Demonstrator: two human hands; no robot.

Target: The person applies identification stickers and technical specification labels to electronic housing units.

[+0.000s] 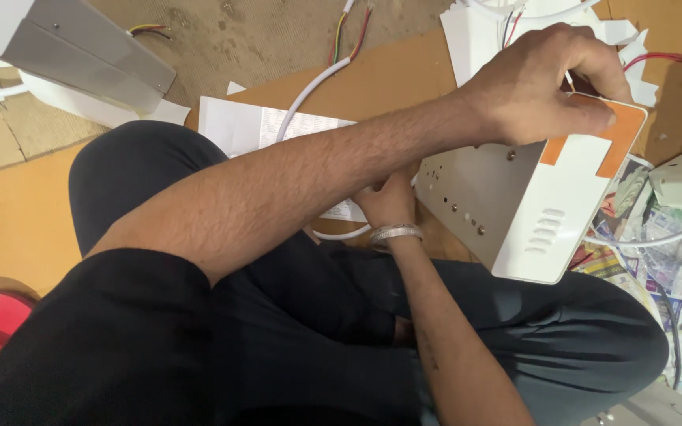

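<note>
Both hands on white-and-orange metal box, left atop, right beneath.

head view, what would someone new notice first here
The white box-shaped casing with an orange panel right of centre draws the eye, tilted against the seated person's lap. The left hand grips its upper orange end, the forearm crossing the picture, while the right hand, with a silver bracelet on the wrist, is at its lower left side. A white cable curves over the cardboard floor behind.
</note>
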